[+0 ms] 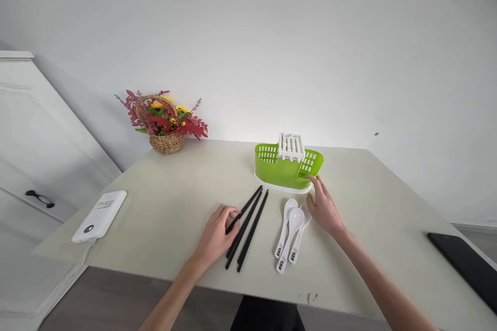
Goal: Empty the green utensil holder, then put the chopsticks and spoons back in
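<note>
Several black chopsticks (254,227) lie on the table, fanned out slightly. My left hand (217,232) is closed at their left side, thumb and fingers around the leftmost chopstick. To their right, white spoons (295,220) with printed handles lie overlapping, bowls pointing away from me. Behind them stands a green basket (277,171) with slotted walls, a white base and a white slotted rack (291,146) across its top. My right hand (325,209) is at the basket's lower right end, thumb and forefinger apart, fingertips at its edge. The thumb is close to the rightmost spoon's bowl.
A wicker basket of artificial flowers (166,143) stands at the table's back left. A white power bank (100,215) with a cable lies at the left edge. A black phone (466,264) lies at the right edge. A white cabinet (46,150) stands left of the table (178,191).
</note>
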Demonstrator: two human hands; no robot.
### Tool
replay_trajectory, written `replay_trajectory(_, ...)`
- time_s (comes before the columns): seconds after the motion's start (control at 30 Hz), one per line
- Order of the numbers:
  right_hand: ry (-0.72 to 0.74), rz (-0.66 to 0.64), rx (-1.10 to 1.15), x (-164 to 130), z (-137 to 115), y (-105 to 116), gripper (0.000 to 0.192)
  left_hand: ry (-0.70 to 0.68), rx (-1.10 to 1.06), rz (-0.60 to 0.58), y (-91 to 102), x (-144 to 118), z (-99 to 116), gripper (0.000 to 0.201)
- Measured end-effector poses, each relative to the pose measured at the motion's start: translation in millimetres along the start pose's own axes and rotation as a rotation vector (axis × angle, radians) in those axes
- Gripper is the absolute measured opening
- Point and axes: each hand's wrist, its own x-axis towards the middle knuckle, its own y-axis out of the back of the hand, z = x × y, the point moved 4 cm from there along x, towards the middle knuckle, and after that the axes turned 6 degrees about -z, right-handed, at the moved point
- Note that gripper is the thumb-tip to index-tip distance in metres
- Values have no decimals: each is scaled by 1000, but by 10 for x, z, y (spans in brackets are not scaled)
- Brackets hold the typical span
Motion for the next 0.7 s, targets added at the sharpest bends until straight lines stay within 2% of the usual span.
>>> replay_trajectory(0.23,-38,-32,103,-33,22,-14,55,4,56,78,-7,-10,-18,19)
replay_trajectory(0.4,-42,-3,171,-4,49,-34,49,8,66,84,13,-8,9,18)
replay_trajectory(0.7,-66,-17,205,-3,117,-10,54,-12,97,78,21,27,43,21)
